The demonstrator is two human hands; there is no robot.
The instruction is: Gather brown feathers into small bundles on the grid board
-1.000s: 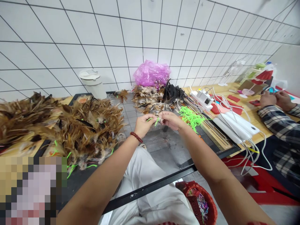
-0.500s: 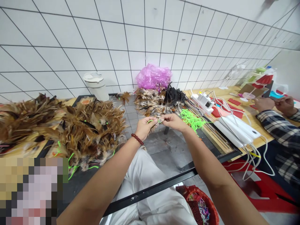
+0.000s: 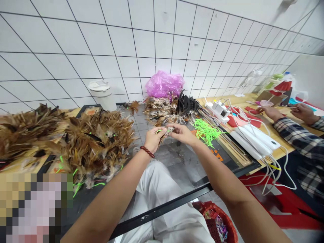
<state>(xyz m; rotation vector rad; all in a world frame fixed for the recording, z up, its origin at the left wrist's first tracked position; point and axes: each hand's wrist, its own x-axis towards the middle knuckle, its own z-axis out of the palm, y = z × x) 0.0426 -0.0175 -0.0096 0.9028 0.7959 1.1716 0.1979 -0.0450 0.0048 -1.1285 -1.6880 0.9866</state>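
Fingertips of the left hand (image 3: 154,139) and right hand (image 3: 182,133) are pinching a wispy feather tuft (image 3: 169,129) and a thin neon-green cord (image 3: 161,130) above the glossy glass tabletop (image 3: 177,168). Fluffy brown feathers (image 3: 98,141) are lying heaped nearby.

Glass tabletop (image 3: 177,160) open beneath hands (image 3: 154,139); feather heap (image 3: 101,138) blocks left; green cords (image 3: 206,130) block right

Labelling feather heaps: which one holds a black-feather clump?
The pale speckled feather heap in front of the crumpled pink plastic bag; black plumes rise on its right. The near-left heap and far-left heap are rusty brown.
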